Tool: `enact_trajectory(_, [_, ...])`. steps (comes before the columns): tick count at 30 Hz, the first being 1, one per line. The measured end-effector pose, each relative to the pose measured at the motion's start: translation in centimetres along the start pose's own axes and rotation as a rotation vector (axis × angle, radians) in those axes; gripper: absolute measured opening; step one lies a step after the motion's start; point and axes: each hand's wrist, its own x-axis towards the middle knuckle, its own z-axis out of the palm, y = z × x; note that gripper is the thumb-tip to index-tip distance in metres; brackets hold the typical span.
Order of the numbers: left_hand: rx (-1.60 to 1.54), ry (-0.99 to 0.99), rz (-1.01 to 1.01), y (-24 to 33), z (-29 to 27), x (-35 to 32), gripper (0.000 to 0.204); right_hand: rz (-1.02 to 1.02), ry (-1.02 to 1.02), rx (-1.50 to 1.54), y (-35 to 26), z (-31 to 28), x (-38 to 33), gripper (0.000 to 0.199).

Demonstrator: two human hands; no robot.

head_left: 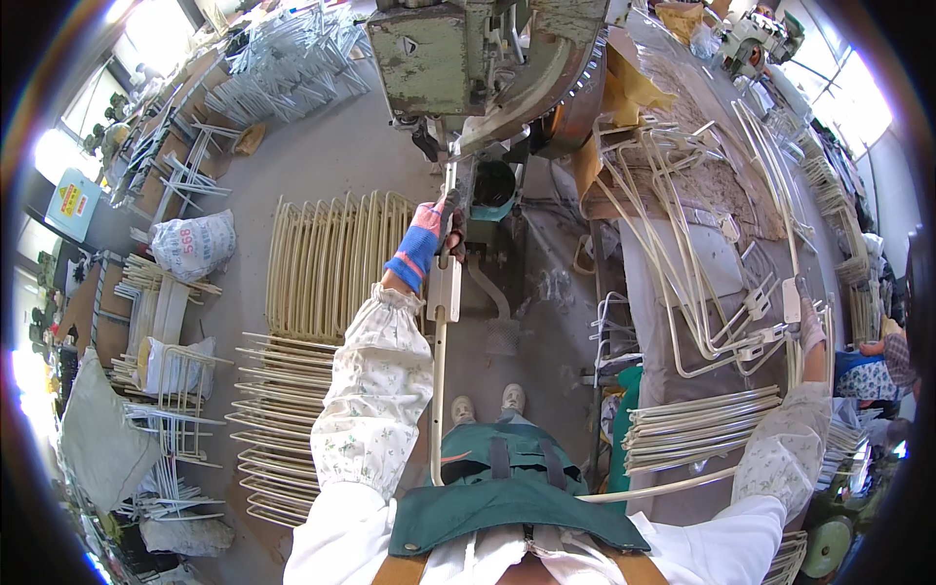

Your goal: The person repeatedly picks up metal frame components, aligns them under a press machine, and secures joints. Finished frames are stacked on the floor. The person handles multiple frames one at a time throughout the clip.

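Observation:
My left hand (439, 232), in a blue and pink striped glove, is closed round an upright cream metal tube (438, 400). A flat cream plate (445, 290) sits on this tube just below the hand. The tube's upper end reaches into the green press machine (439, 63). On the right, my gloved right hand (811, 327) is closed on another cream tube beside a small white plate (791, 300); its fingers show only in part. A curved cream tube (673, 487) runs from my apron toward my right sleeve. Whether it joins the held tubes is hidden.
Bent cream tube frames (336, 263) stand in rows on the floor at left, with more stacked frames (288, 429) nearer. A right-hand bench carries loose plated frames (682, 263) and a tube stack (697, 429). A black container (494, 185) sits under the machine. Another person (868, 370) is far right.

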Motion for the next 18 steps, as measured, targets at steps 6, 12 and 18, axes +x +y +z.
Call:
enact_trajectory(6, [0.024, 0.059, -0.030, -0.4, 1.7, 0.5, 0.040, -0.117, -0.085, -0.037, 6.4, -7.7, 11.5, 0.048])
enact_trajectory(12, [0.065, 0.114, -0.034, -0.2, 2.1, -0.4, 0.039, -0.146, -0.185, 0.011, 4.8, -7.3, 17.5, 0.048])
enact_trajectory(18, [0.017, 0.096, -0.052, -0.6, 1.8, 0.5, 0.039, -0.195, -0.305, 0.152, 1.9, -7.9, 23.1, 0.050])
